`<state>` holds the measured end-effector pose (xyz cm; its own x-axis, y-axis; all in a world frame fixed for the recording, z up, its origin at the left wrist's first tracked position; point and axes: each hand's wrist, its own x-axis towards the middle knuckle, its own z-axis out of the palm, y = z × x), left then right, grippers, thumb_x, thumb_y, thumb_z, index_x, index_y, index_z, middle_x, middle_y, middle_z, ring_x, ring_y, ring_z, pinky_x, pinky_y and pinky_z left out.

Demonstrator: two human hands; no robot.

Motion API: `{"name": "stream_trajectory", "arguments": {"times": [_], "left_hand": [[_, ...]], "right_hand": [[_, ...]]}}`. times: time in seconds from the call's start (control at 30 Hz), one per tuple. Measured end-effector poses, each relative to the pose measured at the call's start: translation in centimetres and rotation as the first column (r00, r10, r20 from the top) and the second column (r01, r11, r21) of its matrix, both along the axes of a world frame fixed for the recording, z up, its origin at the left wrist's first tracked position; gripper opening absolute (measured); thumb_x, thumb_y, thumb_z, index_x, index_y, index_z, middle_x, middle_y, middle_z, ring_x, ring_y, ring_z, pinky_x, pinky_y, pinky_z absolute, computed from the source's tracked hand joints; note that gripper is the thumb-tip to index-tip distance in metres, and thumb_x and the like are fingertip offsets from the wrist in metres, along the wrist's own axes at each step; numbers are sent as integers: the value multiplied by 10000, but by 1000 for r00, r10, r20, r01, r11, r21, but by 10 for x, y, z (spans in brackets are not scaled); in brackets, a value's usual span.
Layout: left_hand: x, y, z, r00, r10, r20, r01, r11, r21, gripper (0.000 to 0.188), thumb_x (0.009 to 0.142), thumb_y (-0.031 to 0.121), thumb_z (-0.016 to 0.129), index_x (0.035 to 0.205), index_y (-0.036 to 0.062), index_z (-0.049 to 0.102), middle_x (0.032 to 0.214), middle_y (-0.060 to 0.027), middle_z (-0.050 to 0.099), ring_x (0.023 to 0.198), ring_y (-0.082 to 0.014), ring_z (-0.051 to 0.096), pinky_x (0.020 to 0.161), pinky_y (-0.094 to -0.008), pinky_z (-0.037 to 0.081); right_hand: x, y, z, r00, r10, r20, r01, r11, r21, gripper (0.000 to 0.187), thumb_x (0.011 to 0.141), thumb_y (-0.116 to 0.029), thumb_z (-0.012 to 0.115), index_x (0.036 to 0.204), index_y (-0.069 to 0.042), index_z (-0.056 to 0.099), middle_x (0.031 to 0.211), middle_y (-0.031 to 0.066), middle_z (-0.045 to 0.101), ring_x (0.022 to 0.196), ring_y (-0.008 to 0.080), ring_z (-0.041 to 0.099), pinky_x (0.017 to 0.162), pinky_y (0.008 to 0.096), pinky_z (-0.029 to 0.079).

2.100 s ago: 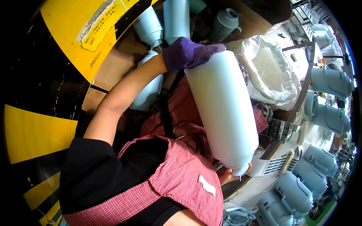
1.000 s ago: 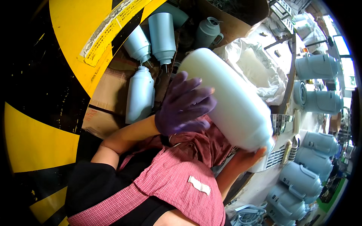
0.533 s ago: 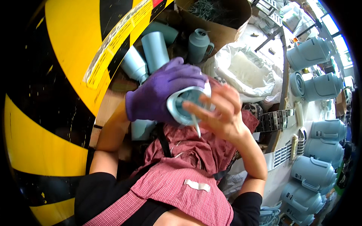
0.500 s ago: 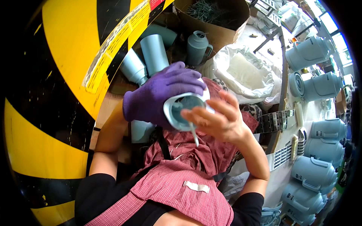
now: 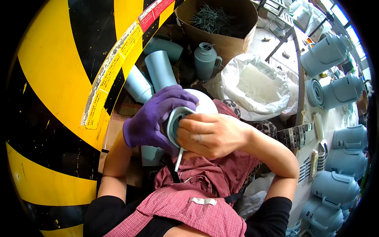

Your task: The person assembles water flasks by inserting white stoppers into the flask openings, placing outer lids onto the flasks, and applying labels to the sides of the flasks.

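A pale blue plastic jug (image 5: 172,132) lies over my lap with its open mouth turned toward me; a rounded white part (image 5: 202,101) shows behind it. Wrapped round the jug near its mouth is my left hand (image 5: 160,116), in a purple knitted glove. My bare right hand (image 5: 211,136), with a ring on one finger, is closed at the mouth's right side. Its fingertips are hidden at the opening, so what they pinch cannot be seen. Below them a thin pale rod (image 5: 179,159) sticks out from the mouth toward my apron.
A yellow-and-black striped panel (image 5: 51,130) curves along my left. Pale blue cylinders (image 5: 160,71) and a handled jug (image 5: 206,61) stand ahead. Beyond is a cardboard box (image 5: 246,33) of thin plastic sticks, beside a white bag (image 5: 258,85). Several jugs (image 5: 335,185) line the bench at right.
My right hand has moved from loosely spread fingers in front of the mouth to a closed grip there. The jug has turned slightly in my left hand, and the view has shifted.
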<state>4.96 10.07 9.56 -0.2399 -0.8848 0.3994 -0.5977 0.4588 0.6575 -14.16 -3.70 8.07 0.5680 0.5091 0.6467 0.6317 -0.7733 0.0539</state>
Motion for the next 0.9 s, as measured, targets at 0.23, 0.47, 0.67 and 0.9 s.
{"name": "stream_trajectory", "arguments": {"times": [0.23, 0.47, 0.67, 0.9], "left_hand": [[-16, -16, -2, 967, -102, 235, 113, 993, -31, 816, 672, 497, 854, 1296, 93, 518, 1401, -122, 540, 1375, -334, 479, 1185, -628, 197], [-28, -33, 6, 976, -133, 174, 137, 990, -14, 470, 788, 282, 793, 1165, 94, 584, 1236, -117, 645, 1248, -330, 600, 1185, -636, 253], [2, -116, 11, 919, 23, 394, 119, 936, -331, 759, 687, 428, 848, 1288, 59, 565, 1275, -133, 610, 1249, -328, 580, 1118, -619, 316], [65, -255, 42, 876, 436, 207, -80, 553, -829, 824, 610, 333, 975, 1263, 97, 530, 1325, -121, 584, 1293, -302, 531, 1125, -441, 399]], "right_hand": [[1, -25, 7, 962, 191, 196, -134, 953, -271, 236, 824, -212, 591, 940, -23, 671, 986, 83, 654, 1004, 268, 646, 1105, 485, 462], [-4, -27, -2, 961, 242, 136, -202, 946, -255, 116, 784, -193, 648, 722, -109, 598, 740, -14, 536, 741, 179, 572, 765, 338, 475], [-25, -86, 6, 895, -213, 391, 407, 747, -525, 190, 928, -294, 639, 898, -115, 695, 1221, 152, 641, 1238, 281, 575, 1099, 483, 454], [-84, -92, -13, 558, -821, 120, 777, 567, 274, 182, 949, -183, 685, 1054, -38, 717, 1038, 131, 708, 1079, 311, 643, 1032, 469, 439]]}}
